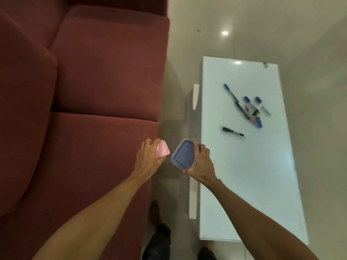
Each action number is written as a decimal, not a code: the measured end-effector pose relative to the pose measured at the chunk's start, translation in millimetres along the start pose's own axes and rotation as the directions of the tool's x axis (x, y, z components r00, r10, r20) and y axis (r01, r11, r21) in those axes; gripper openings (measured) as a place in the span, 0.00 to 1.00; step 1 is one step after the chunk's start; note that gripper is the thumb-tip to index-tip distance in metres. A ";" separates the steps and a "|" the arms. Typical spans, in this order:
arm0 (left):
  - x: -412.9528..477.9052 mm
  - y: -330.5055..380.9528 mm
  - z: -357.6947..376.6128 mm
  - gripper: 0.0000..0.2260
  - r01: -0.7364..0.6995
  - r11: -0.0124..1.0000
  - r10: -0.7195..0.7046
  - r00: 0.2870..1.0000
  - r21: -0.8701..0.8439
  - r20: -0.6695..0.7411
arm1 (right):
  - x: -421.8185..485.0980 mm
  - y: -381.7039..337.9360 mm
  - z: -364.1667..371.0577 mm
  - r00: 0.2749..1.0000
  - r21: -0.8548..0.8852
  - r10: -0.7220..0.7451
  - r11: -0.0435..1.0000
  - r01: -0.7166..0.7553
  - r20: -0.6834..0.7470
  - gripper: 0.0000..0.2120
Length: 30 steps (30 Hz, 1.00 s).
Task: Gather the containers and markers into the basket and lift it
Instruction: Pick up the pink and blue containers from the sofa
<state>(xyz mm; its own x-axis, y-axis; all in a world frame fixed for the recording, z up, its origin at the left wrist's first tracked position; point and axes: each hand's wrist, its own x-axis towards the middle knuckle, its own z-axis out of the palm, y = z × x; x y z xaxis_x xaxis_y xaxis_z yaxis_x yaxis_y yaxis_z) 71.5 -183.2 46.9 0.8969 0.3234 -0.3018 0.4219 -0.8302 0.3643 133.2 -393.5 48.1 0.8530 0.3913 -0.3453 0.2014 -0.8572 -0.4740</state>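
While both arms reach fwd from the bottom of the view, each hand has a small plastic container in it. Left hand (pixel 148 156) is wrapped around a pink container (pixel 163 151), rounded-square shape, smooth lid w/ soft corners, fingers curled over its far edge. Right hand (pixel 200 163) grips a blue-purple container (pixel 183 154), also a rounded rectangle, lid has a raised inner panel, thumb on the near corner and fingertips over the far side. Both boxes are tilted and held up in the air over the gap btwn sofa and table, close to each other but not touching.

Sofa (pixel 84 91) fills the left side, dark red, fuzzy velvety fabric, fat seat cushions w/ deep seams. Table (pixel 244 175) on the right is a long rectangle w/ a glossy white top, ceiling lights reflecting in it.

Markers are still on the table, well apart from the hands. Loose pile (pixel 252 109) at the far half: a few fat whiteboard-type ones w/ blue caps, a pinkish one, all crossed over each other; pic is blurry there so can't count exactly. A thin dark pen w/ a blue cap (pixel 234 99) lies diagonal, touching the pile's left side. One black marker (pixel 232 131) sits alone, nearer to me than the pile.

Floor (pixel 309 44) is pale shiny tile. Can't see a basket anywhere in frame.
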 end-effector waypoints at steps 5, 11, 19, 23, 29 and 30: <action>-8.1 116.9 62.6 0.30 -0.013 0.998 0.012 1.000 -0.054 -0.019 | -28.0 116.3 -43.1 0.976 0.106 0.195 0.977 -0.184 -0.098 0.59; 14.7 244.2 144.7 0.31 -0.028 0.998 0.026 0.999 -0.048 -0.044 | -13.4 261.2 -90.7 0.906 0.218 0.381 0.915 -0.340 -0.185 0.59; 83.7 353.8 241.6 0.31 0.022 0.994 -0.032 0.996 -0.110 -0.089 | 44.4 391.6 -108.4 0.844 0.265 0.475 0.871 -0.413 -0.248 0.58; 110.1 368.7 276.5 0.37 0.051 0.995 -0.061 0.990 -0.085 -0.124 | 66.1 422.3 -98.5 0.823 0.274 0.505 0.856 -0.438 -0.262 0.59; 127.9 383.2 308.6 0.44 0.117 0.986 -0.127 0.988 -0.118 -0.085 | 82.7 440.2 -75.5 0.789 0.246 0.567 0.821 -0.516 -0.236 0.62; 130.1 384.9 312.1 0.44 0.130 0.985 -0.140 0.987 -0.116 -0.081 | 84.4 442.1 -72.7 0.783 0.247 0.573 0.817 -0.521 -0.243 0.62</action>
<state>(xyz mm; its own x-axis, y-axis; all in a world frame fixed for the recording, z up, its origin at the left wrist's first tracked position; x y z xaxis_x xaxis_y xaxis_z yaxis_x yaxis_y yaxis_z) 309.2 -602.4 -127.1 0.8369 0.4717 -0.2775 0.5473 -0.7230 0.4216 329.1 -763.7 -131.8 0.8999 -0.2660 -0.3454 -0.3992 -0.8213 -0.4075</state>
